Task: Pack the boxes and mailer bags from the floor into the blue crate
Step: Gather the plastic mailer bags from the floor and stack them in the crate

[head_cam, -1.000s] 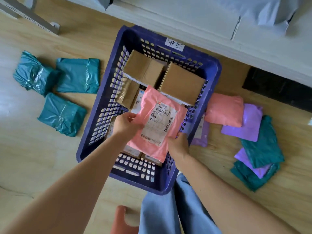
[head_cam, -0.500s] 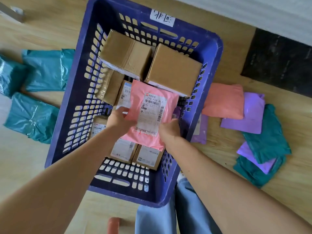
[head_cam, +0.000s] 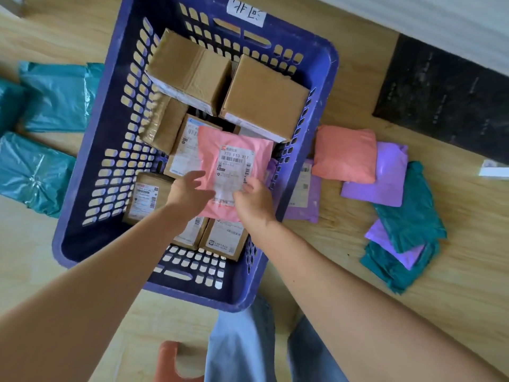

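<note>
- Teal mailer bags (head_cam: 55, 106) lie on the wooden floor (head_cam: 41, 51) left of the blue crate (head_cam: 91, 150), well apart from both hands.
- Inside the crate, plain cardboard boxes (head_cam: 264, 97) fill the far end. Labelled boxes (head_cam: 148, 197) line the bottom nearer the person.
- The left hand (head_cam: 190, 191) reaches in over the near rim. Its grip is wide, with fingers spread and loosely bent at the left edge of the pink mailer bag (head_cam: 234, 161).
- That bag lies flat on the labelled boxes with its label up. Its long axis runs near to far, and the far end points toward the plain boxes.
- The right hand (head_cam: 253, 202) rests on the bag's near right corner. Through the blur it seems a light touch, but I cannot tell whether its grip holds the bag.
- Right of the crate, salmon, purple and teal bags (head_cam: 385, 175) are heaped on the floor, with a black mat (head_cam: 440, 92) beyond.
</note>
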A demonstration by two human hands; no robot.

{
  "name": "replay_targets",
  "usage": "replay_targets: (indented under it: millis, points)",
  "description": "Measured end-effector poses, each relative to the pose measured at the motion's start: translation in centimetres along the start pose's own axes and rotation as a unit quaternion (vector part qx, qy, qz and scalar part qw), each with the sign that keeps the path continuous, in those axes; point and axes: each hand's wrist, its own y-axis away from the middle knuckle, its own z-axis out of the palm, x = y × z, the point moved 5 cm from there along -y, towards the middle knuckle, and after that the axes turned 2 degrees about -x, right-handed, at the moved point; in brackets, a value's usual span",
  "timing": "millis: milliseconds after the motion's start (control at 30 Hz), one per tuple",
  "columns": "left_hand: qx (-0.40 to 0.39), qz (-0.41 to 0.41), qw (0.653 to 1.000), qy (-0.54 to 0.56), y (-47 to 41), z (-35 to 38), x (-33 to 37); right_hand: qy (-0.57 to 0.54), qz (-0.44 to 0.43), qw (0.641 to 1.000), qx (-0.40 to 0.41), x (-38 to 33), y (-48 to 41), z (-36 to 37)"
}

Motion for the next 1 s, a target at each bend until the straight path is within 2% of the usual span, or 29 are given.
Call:
replay_targets:
  millis: [200,300,400,567,800,867,1000]
  points:
    - [0.149,0.155,0.976,0.045,6.2,1.0,6.6,-0.122,-0.177,0.974,0.067,-2.0,4.6,-4.9]
    - [0.160,0.216,0.961,0.062,8.7,3.7,9.5,-0.147,-0.206,0.962,0.103,-0.8,5.7,-8.7]
    - [0.136,0.248,0.957,0.063,10.2,7.7,11.7,-0.160,-0.184,0.962,0.120,2.1,5.6,-12.7]
    - [0.062,0.234,0.970,0.021,10.4,15.6,12.6,-0.136,-0.151,0.966,0.160,8.9,4.5,-20.0]
    - [-0.095,0.175,0.979,-0.051,10.5,27.7,9.9,-0.210,-0.064,0.942,0.254,20.0,3.7,-27.9]
    - [-0.115,0.151,0.979,-0.077,10.5,30.6,8.6,-0.232,-0.035,0.935,0.266,22.5,3.9,-29.7]
    - [-0.151,0.067,0.985,-0.059,9.9,36.0,7.5,-0.251,-0.011,0.925,0.285,26.2,3.2,-33.5]
